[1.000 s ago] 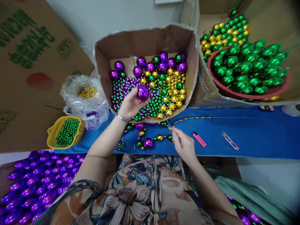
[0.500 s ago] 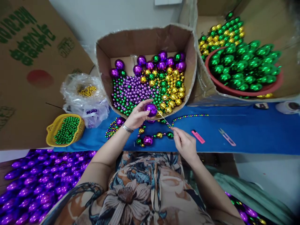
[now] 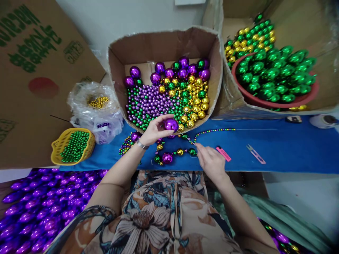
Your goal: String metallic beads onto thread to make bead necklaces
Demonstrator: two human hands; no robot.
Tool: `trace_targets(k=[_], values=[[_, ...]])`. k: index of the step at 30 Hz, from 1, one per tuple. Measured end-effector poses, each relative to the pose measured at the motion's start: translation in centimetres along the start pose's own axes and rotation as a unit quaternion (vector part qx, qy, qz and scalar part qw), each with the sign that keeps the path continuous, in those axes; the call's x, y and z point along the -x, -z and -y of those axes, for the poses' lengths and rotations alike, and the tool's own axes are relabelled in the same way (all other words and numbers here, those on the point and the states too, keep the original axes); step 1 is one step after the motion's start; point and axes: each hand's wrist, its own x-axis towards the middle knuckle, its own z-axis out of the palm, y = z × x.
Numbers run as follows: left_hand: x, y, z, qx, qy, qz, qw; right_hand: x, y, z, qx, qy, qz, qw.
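Observation:
My left hand [image 3: 157,129] grips a large shiny purple bead [image 3: 171,124] at the front edge of the cardboard box [image 3: 164,42]. Closed fingers of my right hand [image 3: 210,158] pinch a long thin needle [image 3: 186,137], which slants up to the left with its tip at the purple bead. Whether the tip is inside the bead's hole I cannot tell. Below, a bead strand [image 3: 180,152] of purple, green and gold beads lies on the blue cloth [image 3: 286,148], one end close to my right hand. The box holds loose purple, green and gold beads [image 3: 153,100].
Right of my right hand lie a pink tool [image 3: 224,154] and thread snips [image 3: 255,154]. A small-bead strand [image 3: 214,131] stretches behind. A yellow basket [image 3: 55,150] and plastic bags [image 3: 111,114] stand left. At right, a red basin [image 3: 235,83] of green beads sits in another box.
The purple bead and my left hand have shifted slightly. My right hand has moved a little right, with the needle still pointing at the bead.

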Motion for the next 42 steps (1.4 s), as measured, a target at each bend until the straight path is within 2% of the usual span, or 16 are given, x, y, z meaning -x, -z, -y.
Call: trace_targets(k=[2,4,10,13,18,22,29,34,37,39,42], values=[[0.2,-0.6,0.3,-0.029,0.001,0.026,0.999,-0.2,-0.2,0.1,0.019,0.005,0.003,1.0],[0.4,-1.5,0.7,-0.007,0.003,0.033,0.999,-0.3,-0.6,0.3,0.003,0.004,0.005,1.0],[1.1,-3.5,2.5,0.072,-0.012,-0.039,0.997,0.4,-1.6,0.6,-0.14,-0.037,0.021,0.989],[1.8,-3.9,3.3,0.064,-0.007,-0.059,0.996,1.0,-2.0,0.7,-0.135,-0.046,0.027,0.989],[2.8,-3.9,4.1,0.09,0.043,-0.082,0.992,1.5,-2.5,1.0,-0.136,-0.034,0.037,0.989],[3.0,-3.8,4.2,0.084,0.041,-0.099,0.991,1.5,-2.9,1.1,-0.149,-0.039,0.035,0.987],[3.3,-3.9,4.3,0.075,0.034,-0.103,0.991,1.6,-3.2,1.0,-0.165,-0.041,0.042,0.984],[3.5,-3.9,4.4,0.124,0.07,-0.103,0.985,1.7,-3.2,0.9,-0.216,-0.042,0.043,0.974],[3.8,-4.2,4.6,0.088,0.045,-0.107,0.989,1.7,-3.4,1.1,-0.177,-0.038,0.039,0.983],[4.0,-4.6,4.8,0.057,0.026,-0.091,0.994,1.6,-3.5,1.3,-0.16,-0.031,0.039,0.986],[4.3,-4.6,4.7,0.028,0.005,-0.036,0.999,1.4,-3.4,1.3,-0.208,-0.027,0.038,0.977]])
